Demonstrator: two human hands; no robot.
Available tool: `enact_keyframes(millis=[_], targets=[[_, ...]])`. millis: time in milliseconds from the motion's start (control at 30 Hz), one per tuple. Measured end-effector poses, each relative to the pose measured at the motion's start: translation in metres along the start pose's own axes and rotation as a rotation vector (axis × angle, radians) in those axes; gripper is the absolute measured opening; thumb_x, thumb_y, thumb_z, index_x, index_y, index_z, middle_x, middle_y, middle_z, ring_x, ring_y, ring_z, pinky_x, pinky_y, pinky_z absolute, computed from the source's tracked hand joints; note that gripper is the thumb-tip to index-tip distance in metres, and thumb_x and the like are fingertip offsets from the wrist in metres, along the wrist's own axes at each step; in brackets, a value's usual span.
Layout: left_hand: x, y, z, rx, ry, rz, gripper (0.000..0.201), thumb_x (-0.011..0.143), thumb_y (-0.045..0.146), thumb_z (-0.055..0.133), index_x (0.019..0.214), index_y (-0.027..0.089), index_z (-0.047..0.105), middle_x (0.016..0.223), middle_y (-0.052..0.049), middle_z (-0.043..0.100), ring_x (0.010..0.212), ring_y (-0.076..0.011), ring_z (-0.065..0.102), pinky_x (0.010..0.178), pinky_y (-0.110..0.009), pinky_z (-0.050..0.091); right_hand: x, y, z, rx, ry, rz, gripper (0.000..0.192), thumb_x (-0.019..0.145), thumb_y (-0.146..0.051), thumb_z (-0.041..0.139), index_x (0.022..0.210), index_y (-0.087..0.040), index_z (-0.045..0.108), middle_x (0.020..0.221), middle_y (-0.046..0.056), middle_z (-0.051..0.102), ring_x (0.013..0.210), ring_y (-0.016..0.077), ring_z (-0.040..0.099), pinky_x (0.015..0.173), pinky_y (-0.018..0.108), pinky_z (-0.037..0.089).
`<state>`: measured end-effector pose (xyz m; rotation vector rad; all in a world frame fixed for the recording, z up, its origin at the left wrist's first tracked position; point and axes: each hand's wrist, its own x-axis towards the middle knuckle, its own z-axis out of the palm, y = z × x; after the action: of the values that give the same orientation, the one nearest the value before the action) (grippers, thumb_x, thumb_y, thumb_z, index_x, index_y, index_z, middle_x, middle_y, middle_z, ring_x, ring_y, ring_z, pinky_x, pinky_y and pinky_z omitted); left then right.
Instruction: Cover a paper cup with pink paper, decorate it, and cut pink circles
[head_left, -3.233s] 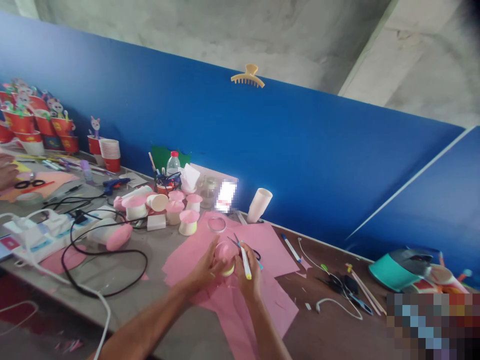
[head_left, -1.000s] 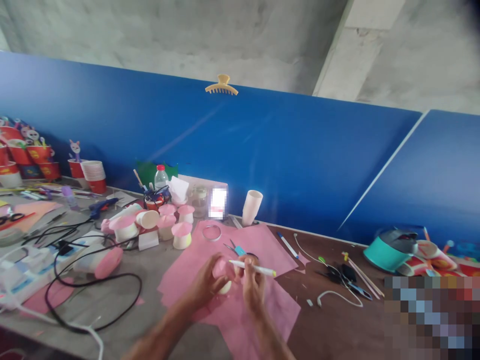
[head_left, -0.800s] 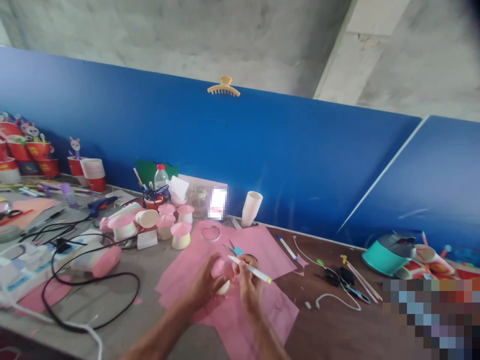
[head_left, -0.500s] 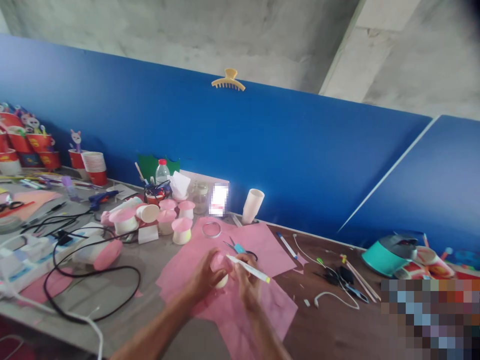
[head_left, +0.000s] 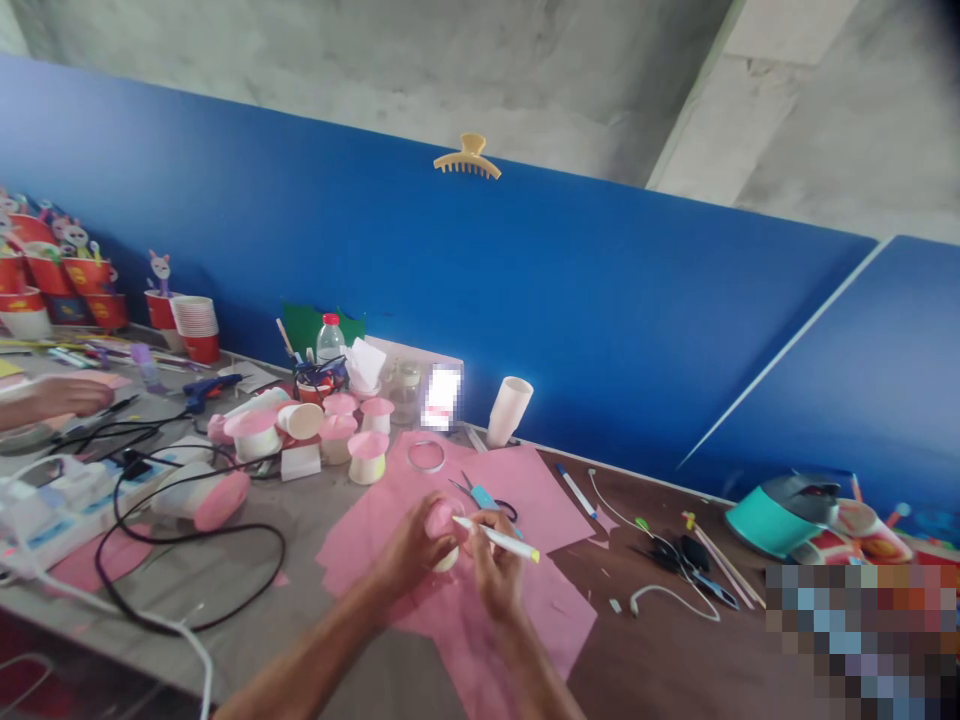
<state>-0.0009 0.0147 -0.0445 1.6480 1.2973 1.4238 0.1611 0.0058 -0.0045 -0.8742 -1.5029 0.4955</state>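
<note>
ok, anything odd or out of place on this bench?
Yes: a yellow hair claw clip sits on the top edge of the blue partition, away from the craft clutter. A pink-capped cup lies tipped on its side among the black cable.

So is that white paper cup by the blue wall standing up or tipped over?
Standing but leaning: the white paper cup rests open mouth up on the table, tilted against the blue wall.

Head view, down over worktable (head_left: 225, 610)
</note>
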Motion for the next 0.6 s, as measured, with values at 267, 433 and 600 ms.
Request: enact_keyframes(millis=[267,433,600], targets=[[0.0019,-0.0017,0.0018,-0.026,-0.003,0.017,0.058,0.078,0.055,0.077,0.125,0.024,0.062,0.126,-0.016,0.072,0.120,-0.0380,0.068,0.106,-0.056,0.054,-0.0002,-0.0002,0.0004,-0.026,-0.005,-0.037,0.030,0.102,-0.043,0.053,0.085,-0.022,0.068,0.074,0.002,0.067,0.064,0.0184,0.062,0.060,0.030,0.051],[0.0010,0.0012,0.0027,-0.025,-0.002,0.014,0.056,0.079,0.052,0.075,0.124,0.022,0.061,0.125,-0.016,0.071,0.118,-0.0379,0.069,0.105,-0.057,0.054,-0.0003,0.0004,0.0009,-0.012,-0.009,-0.018,0.030,0.102,-0.043,0.053,0.085,-0.022,0.067,0.075,0.003,0.069,0.067,0.0206,0.063,0.061,0.032,0.052],[0.0015,0.0077,0.0035,-0.022,0.015,0.002,0.051,0.077,0.047,0.076,0.120,0.023,0.063,0.118,-0.014,0.073,0.114,-0.0373,0.070,0.102,-0.054,0.056,-0.0002,0.0005,0.0002,-0.012,-0.013,-0.022,0.030,0.101,-0.045,0.054,0.081,-0.025,0.064,0.072,0.002,0.066,0.064,0.0209,0.061,0.058,0.032,0.050]])
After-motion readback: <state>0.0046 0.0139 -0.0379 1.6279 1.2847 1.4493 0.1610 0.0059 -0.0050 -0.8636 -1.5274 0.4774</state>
